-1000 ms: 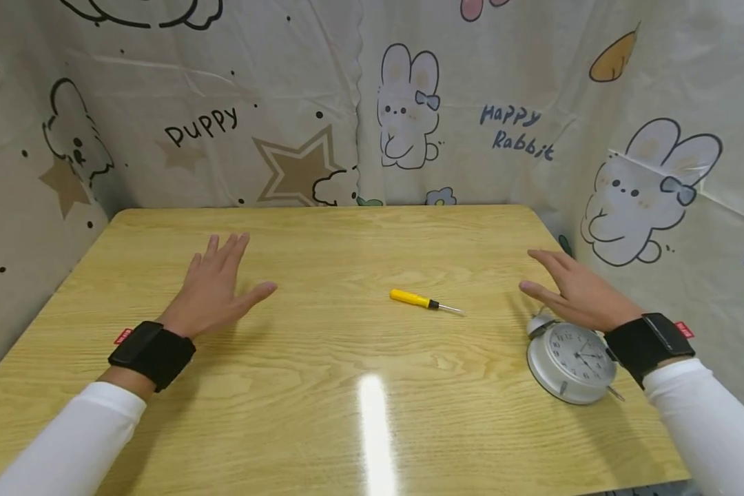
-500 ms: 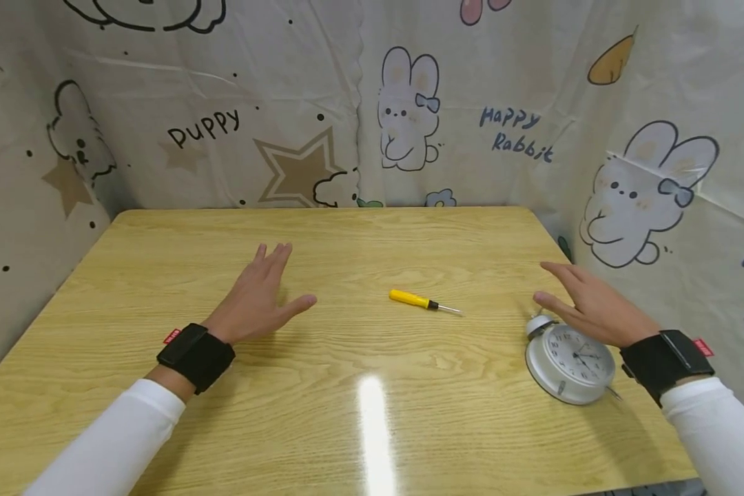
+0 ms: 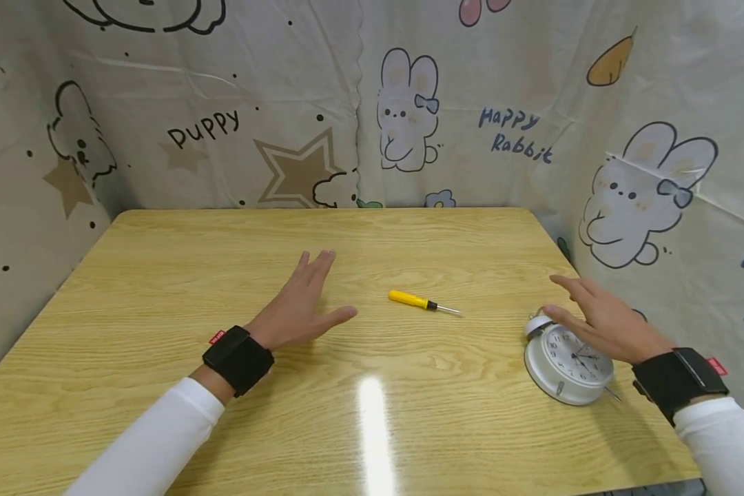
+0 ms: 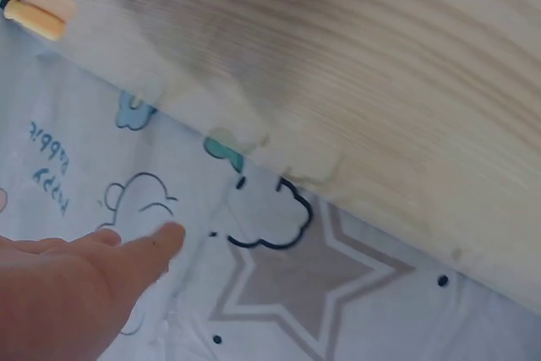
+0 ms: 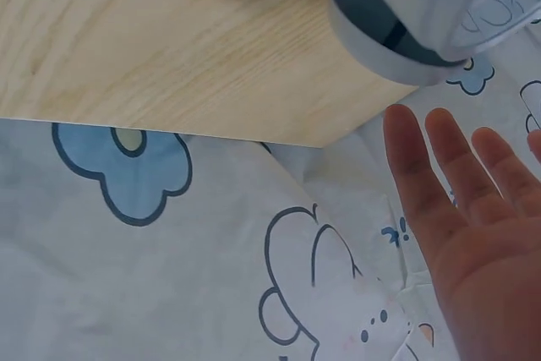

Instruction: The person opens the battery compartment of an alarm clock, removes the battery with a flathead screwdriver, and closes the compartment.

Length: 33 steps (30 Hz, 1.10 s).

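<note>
A yellow-handled screwdriver [image 3: 412, 300] lies near the middle of the table, its metal shaft pointing right. To its left my left hand [image 3: 300, 306] hovers over the wood with fingers straight and thumb spread, holding nothing. In the left wrist view the screwdriver's yellow handle [image 4: 35, 19] shows at the upper left. A white twin-bell alarm clock [image 3: 567, 368] lies tilted back at the right, its dial facing up. My right hand [image 3: 614, 324] is over the clock's upper right side, fingers extended, covering part of it. The right wrist view shows one clock bell [image 5: 389, 48] close to those fingertips.
The light wooden table [image 3: 223, 248] ends at a printed cloth [image 3: 297, 89] along the back and both sides. A bright light reflection [image 3: 375, 434] falls on the front of the tabletop. Both wrists wear black straps [image 3: 238, 359].
My left hand has moved right across the table, toward the screwdriver. My right hand has shifted slightly right and nearer, over the clock. Screwdriver and clock have stayed put.
</note>
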Motion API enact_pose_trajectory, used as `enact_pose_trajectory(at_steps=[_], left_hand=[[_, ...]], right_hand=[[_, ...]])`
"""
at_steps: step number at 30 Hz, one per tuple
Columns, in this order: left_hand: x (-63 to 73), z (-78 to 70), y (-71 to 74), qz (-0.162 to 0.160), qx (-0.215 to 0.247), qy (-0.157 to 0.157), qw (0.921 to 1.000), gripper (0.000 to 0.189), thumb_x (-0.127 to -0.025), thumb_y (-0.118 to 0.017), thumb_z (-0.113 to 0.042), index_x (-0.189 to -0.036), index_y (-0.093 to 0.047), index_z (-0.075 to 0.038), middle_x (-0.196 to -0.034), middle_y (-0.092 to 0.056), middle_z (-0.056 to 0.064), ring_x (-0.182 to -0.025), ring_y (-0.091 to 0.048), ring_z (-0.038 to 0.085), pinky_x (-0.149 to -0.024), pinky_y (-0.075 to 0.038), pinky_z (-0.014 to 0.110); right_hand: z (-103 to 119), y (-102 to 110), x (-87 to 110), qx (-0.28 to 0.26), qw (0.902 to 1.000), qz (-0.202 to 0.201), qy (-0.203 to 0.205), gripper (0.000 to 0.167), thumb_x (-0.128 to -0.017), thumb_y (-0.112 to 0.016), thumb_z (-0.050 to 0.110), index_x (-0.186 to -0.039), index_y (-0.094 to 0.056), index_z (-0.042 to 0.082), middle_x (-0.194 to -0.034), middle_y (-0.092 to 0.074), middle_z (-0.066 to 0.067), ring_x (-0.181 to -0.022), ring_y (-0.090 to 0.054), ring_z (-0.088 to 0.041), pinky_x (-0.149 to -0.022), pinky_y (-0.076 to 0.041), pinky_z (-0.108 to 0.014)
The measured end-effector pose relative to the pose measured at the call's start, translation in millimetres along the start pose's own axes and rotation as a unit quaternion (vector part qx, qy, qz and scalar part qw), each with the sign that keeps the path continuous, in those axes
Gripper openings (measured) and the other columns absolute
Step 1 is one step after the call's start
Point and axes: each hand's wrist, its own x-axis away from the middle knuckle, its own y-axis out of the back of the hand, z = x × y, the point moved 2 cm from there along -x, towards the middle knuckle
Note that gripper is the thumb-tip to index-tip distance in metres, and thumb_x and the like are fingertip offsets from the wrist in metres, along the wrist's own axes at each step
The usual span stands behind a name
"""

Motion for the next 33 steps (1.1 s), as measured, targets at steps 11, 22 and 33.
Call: enact_pose_trajectory(at_steps=[11, 22, 33], left_hand=[[-9.3, -29.3, -18.1, 0.007, 0.017, -0.022, 0.9996, 0.105, -0.095, -0.062, -0.067, -0.168, -0.007, -0.016, -0.176, -0.012, 0.011, -0.164, -0.003, 0.038, -0.128, -0.019, 0.06], [-20.3, -68.0, -46.9, 0.041, 0.039, -0.059, 0.9966, 0.107, -0.093, -0.066, -0.065, -0.168, -0.007, -0.016, -0.176, -0.013, 0.007, -0.164, -0.005, 0.037, -0.13, -0.018, 0.056], [-25.0, -100.4, -71.0, 0.061, 0.048, -0.107, 0.9913, 0.105, -0.095, -0.065, -0.063, -0.167, -0.011, -0.011, -0.175, -0.019, 0.01, -0.163, -0.011, 0.038, -0.131, -0.019, 0.052]], right_hand=[[-9.6, -7.3, 13.2, -0.008, 0.9997, 0.016, -0.014, 0.079, -0.103, -0.056, 0.055, -0.164, -0.028, 0.013, -0.157, -0.04, -0.028, -0.134, -0.052, -0.051, -0.095, -0.047, -0.07], [-14.3, -17.7, 23.5, -0.023, 0.9991, 0.023, -0.027, 0.083, -0.102, -0.057, 0.057, -0.163, -0.029, 0.009, -0.159, -0.04, -0.028, -0.135, -0.05, -0.05, -0.099, -0.043, -0.071], [-16.8, -23.4, 26.7, -0.018, 0.9995, 0.0, -0.025, 0.083, -0.1, -0.061, 0.055, -0.162, -0.029, 0.01, -0.161, -0.035, -0.028, -0.135, -0.046, -0.051, -0.098, -0.041, -0.072]])
